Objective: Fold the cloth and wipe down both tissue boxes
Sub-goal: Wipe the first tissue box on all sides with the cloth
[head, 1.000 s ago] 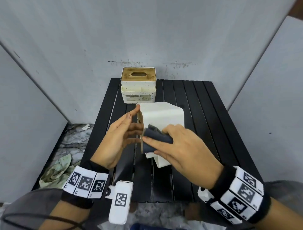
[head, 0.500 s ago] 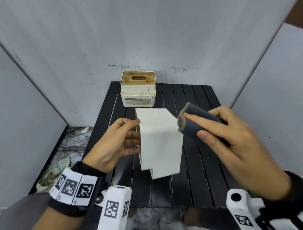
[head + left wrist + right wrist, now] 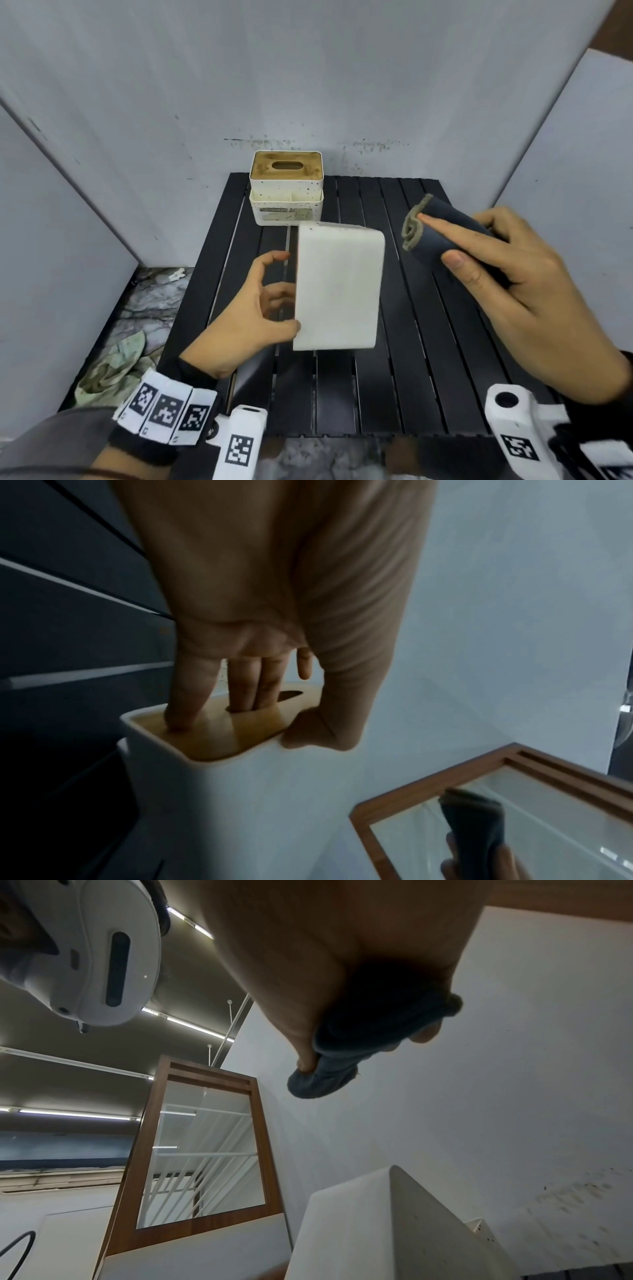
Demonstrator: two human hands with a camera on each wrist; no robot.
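A plain white tissue box (image 3: 337, 287) is turned on its side over the black slatted table (image 3: 404, 370), its wooden lid facing left. My left hand (image 3: 253, 308) holds it there: two fingers (image 3: 253, 688) reach into the lid's slot and the thumb hooks the rim of the white box (image 3: 240, 804). My right hand (image 3: 507, 274) grips a folded dark blue cloth (image 3: 435, 233) in the air to the right of the box, apart from it. From the right wrist, the cloth (image 3: 359, 1031) bulges out of my fist above the box (image 3: 359, 1226). A second, speckled tissue box (image 3: 286, 188) stands at the table's back.
Grey panels wall in the table at the back and both sides. A crumpled pale green rag (image 3: 113, 370) lies on the marbled floor to the left. A wood-framed glass panel (image 3: 202, 1150) shows in the wrist views.
My right hand has lifted the cloth off the white box and carried it up and to the right. The left hand has turned the box so a broad white side faces up.
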